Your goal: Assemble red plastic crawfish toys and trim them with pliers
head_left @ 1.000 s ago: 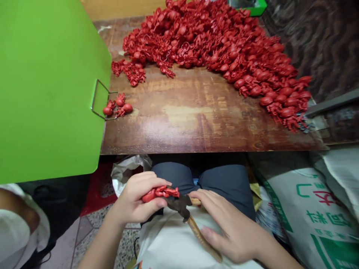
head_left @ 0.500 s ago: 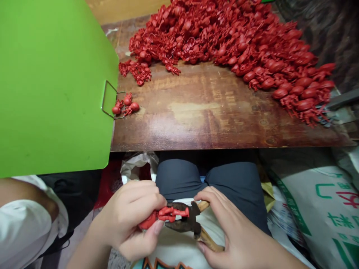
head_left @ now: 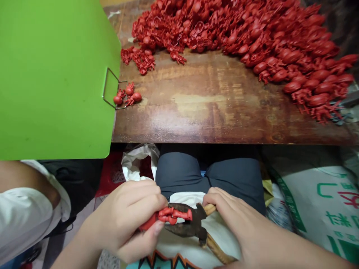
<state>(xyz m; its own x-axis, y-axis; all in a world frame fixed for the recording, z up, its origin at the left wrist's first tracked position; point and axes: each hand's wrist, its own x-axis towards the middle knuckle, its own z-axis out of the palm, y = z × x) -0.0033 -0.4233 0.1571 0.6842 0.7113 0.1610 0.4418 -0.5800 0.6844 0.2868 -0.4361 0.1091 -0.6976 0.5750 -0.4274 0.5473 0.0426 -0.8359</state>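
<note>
Over my lap, my left hand (head_left: 131,216) is closed around a red plastic toy part (head_left: 171,215), its thin end sticking out to the right. My right hand (head_left: 241,228) grips the wooden-coloured handles of dark pliers (head_left: 192,224). The pliers' jaws sit at the tip of the red part. A big heap of the same red parts (head_left: 252,33) covers the far half of the brown wooden table (head_left: 202,108).
A green board (head_left: 53,74) with a wire clip (head_left: 108,89) overhangs the table's left edge, and three loose red parts (head_left: 127,96) lie beside the clip. A printed white sack (head_left: 314,201) stands at right. Another person's sleeve (head_left: 25,209) shows at lower left.
The view has tilted down, so the table and heap sit higher in frame. My right hand has closed on the pliers' handles and the jaws have come to the red part's tip.
</note>
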